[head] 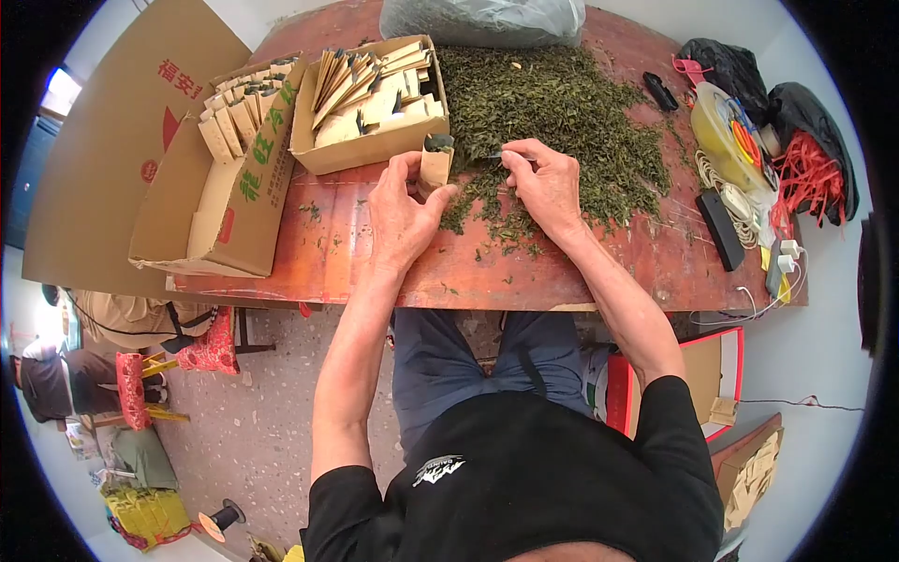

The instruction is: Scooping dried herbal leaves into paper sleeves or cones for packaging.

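Note:
My left hand (407, 211) holds a small brown paper packet (436, 163) upright, with dark leafy matter showing at its top. Between the thumb and fingers of my right hand (544, 183) is a small, thin, clear or shiny object (494, 155), too small to name; its tip is at a heap of dried green leaves (562, 105). Left of the heap, an open cardboard box (372, 149) holds many paper packets (351, 88). A longer cardboard box (249, 211) beside it has filled packets (239, 116) standing at its far end.
The red wooden table (316, 242) also bears a clear plastic bag (484, 21) behind the heap. At right are a yellow bowl (723, 140), black bags with red strips (815, 168), a black case (720, 228) and cables. A person (63, 383) sits at far left.

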